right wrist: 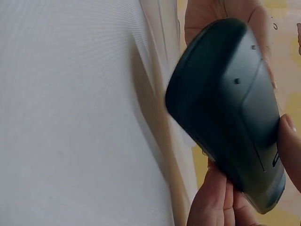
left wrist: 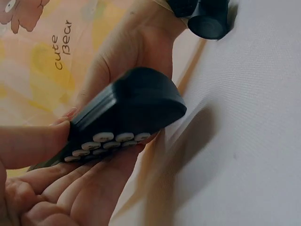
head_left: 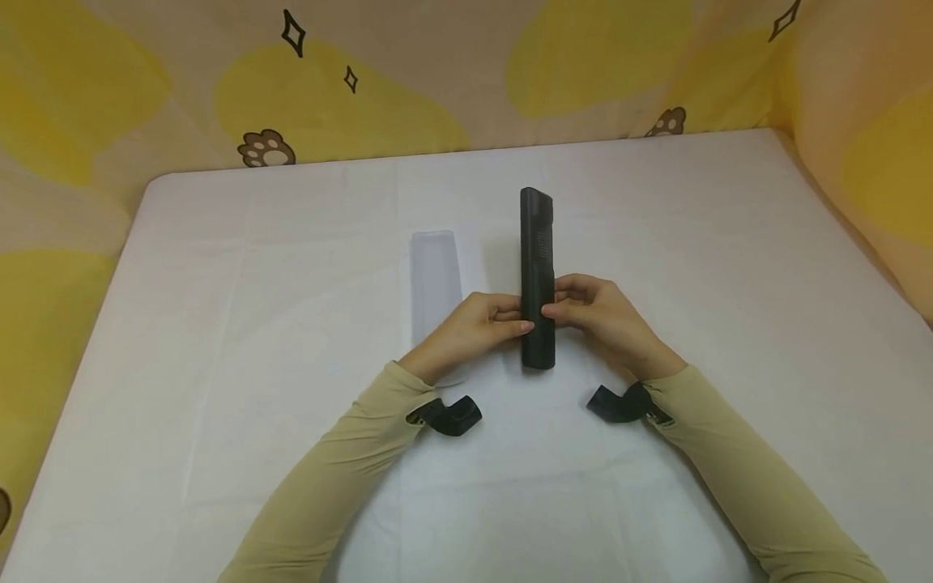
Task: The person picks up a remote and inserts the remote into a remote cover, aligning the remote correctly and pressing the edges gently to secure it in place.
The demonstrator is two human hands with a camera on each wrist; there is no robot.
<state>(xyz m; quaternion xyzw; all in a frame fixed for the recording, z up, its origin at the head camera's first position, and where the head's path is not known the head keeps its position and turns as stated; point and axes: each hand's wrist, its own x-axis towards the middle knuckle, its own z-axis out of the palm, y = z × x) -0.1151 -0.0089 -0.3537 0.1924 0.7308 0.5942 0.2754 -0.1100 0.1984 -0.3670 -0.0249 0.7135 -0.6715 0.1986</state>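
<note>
Between both hands a black remote control (head_left: 538, 259) is held on its edge, its long side pointing away from me. My left hand (head_left: 477, 324) grips the left side near its close end, thumb on the edge. From the right, my right hand (head_left: 594, 312) pinches the same end with thumb and fingers. White oval buttons on the remote (left wrist: 103, 137) face the left palm in the left wrist view. In the right wrist view, its smooth back shows a seam and small dark marks. A long translucent plastic case (head_left: 435, 275) lies left of it, partly hidden behind the left hand.
A white cloth covers the table (head_left: 291, 324). Yellow patterned fabric (head_left: 408, 89) hangs along the back and sides. Black wrist cameras sit on the left cuff (head_left: 423, 405) and right cuff (head_left: 659, 405), over the cloth.
</note>
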